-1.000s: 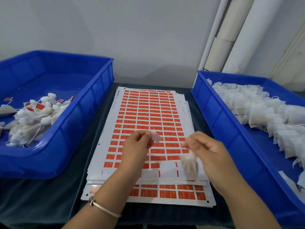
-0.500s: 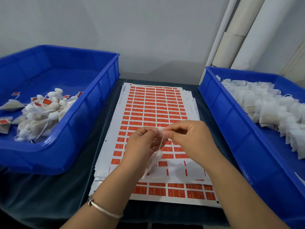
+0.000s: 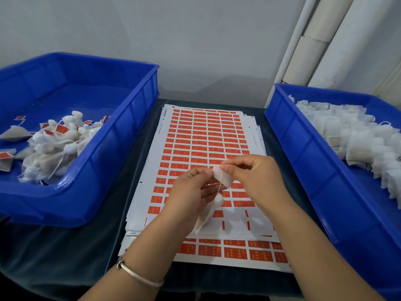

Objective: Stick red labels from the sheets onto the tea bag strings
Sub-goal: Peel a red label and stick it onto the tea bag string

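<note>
The fingers (image 3: 225, 169) of the right hand (image 3: 256, 181) are pressed together, pinching the top of a label (image 3: 223, 180) whose pale back faces the camera. The fingers of the left hand (image 3: 188, 196) pinch the same label from its left side. A thin string (image 3: 220, 189) runs down from the label to a knotted tea bag (image 3: 208, 211), which hangs between the two hands, above the near part of the label sheets (image 3: 204, 140). Whether the label is already closed around the string cannot be told.

A silver bracelet (image 3: 138, 275) sits on the left wrist.

The sheets lie stacked at the middle of the table (image 3: 65, 253), running from its near edge toward the far edge. The top sheet carries rows of red labels; its nearest rows are mostly bare backing.

The left blue bin (image 3: 121, 135) stands along the table's left edge and holds a heap of tea bags bearing red labels (image 3: 50, 146) at its near end. The right blue bin (image 3: 303, 153) stands along the right edge and holds a pile of white tea bags (image 3: 355, 137). White pipes (image 3: 321, 40) stand against the wall behind the far right corner.
</note>
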The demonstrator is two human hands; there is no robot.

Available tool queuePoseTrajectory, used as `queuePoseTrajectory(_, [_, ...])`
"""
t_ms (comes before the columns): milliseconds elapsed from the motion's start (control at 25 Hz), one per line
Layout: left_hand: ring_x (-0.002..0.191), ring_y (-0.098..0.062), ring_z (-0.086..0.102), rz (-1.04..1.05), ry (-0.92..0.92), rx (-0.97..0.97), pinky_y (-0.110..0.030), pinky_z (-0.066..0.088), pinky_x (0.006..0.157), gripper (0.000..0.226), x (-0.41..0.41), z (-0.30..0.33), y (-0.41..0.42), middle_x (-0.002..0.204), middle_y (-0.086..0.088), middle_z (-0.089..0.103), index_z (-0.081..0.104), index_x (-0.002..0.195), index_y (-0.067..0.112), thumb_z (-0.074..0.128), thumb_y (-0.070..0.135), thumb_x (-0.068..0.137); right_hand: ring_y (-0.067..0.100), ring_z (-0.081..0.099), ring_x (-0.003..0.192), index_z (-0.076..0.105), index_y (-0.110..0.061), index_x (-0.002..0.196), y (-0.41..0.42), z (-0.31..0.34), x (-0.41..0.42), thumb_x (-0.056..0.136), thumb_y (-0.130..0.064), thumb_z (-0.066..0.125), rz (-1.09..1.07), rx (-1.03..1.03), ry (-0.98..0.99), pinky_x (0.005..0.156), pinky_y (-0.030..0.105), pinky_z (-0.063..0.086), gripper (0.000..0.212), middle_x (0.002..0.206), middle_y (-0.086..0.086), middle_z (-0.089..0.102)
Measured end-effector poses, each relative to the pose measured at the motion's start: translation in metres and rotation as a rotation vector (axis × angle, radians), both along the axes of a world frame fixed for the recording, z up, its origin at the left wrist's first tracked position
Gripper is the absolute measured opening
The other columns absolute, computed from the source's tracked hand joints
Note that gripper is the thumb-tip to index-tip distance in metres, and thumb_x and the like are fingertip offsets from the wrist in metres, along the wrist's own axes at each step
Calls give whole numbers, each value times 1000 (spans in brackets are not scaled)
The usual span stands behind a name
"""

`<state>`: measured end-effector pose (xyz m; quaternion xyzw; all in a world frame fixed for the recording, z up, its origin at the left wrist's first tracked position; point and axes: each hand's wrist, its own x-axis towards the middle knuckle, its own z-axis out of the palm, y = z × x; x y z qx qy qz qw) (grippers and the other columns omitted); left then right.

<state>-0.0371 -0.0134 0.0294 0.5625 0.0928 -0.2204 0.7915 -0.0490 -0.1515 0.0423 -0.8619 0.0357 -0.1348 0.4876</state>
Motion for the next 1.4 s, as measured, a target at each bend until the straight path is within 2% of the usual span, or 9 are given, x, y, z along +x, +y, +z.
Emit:
queuePoseTrajectory(160, [84,-25,71,-59,34,-116,-28,56,76,19,-1,1,2,93,-12,73,61,106,4,50,13,95,-19,57,78,63,-43,66,-1,-2,1,82,-27,70,-4,22,-2,50,-1,40,23,66,-33,60])
queuePoseTrajectory(320, [83,-28,71,-98,44,-213,-27,58,71,14,-3,3,4,87,-16,72,58,98,0,45,3,95,-12,60,73,62,-41,66,0,-1,0,84,-27,68,-16,17,-3,52,0,40,24,70,-30,61])
queuePoseTrajectory(400, [79,-27,71,-101,52,-222,-26,58,66,13,-4,4,5,81,-16,71,57,94,0,44,0,93,-12,59,75,61,-41,66,0,1,0,84,-27,68,-16,9,-9,52,1,41,24,69,-30,61])
queuePoseTrajectory(560, [74,-24,71,-88,40,-172,-26,57,64,20,-4,3,3,80,-15,71,64,89,1,44,5,91,-2,62,75,63,-40,71,-2,3,0,84,-27,68,-30,-4,-23,61,4,43,19,75,-27,62])
queuePoseTrajectory(760, [77,-18,71,-122,49,-103,-25,55,70,21,0,-2,0,89,-11,73,72,91,10,54,19,93,-15,58,77,63,-41,67,-3,6,0,84,-26,68,-1,16,-13,53,-1,42,23,65,-32,61])
queuePoseTrajectory(880, [69,-13,67,-202,60,-195,-23,54,68,18,0,-1,1,83,-9,72,77,87,11,63,23,85,-14,59,75,63,-41,67,-4,8,-1,83,-26,68,24,35,1,54,0,42,22,67,-32,61])
queuePoseTrajectory(1040, [61,-12,62,-245,133,-312,-23,56,67,16,-1,0,2,76,-8,68,77,82,7,67,17,76,-14,60,77,67,-38,73,-6,14,-4,85,-26,66,61,108,27,56,0,44,16,70,-29,65])
queuePoseTrajectory(1280, [57,-11,63,-213,185,-332,-22,54,57,12,-3,2,-2,73,-9,70,77,77,4,67,9,72,2,68,75,69,-35,76,-8,19,-7,87,-29,62,56,231,34,65,15,56,14,76,-21,70])
queuePoseTrajectory(1400, [57,-13,64,-183,192,-329,-23,54,56,13,-3,2,-3,75,-11,70,76,80,3,64,7,80,3,69,73,69,-36,82,-9,17,-6,88,-33,61,15,232,39,64,18,56,10,78,-20,71])
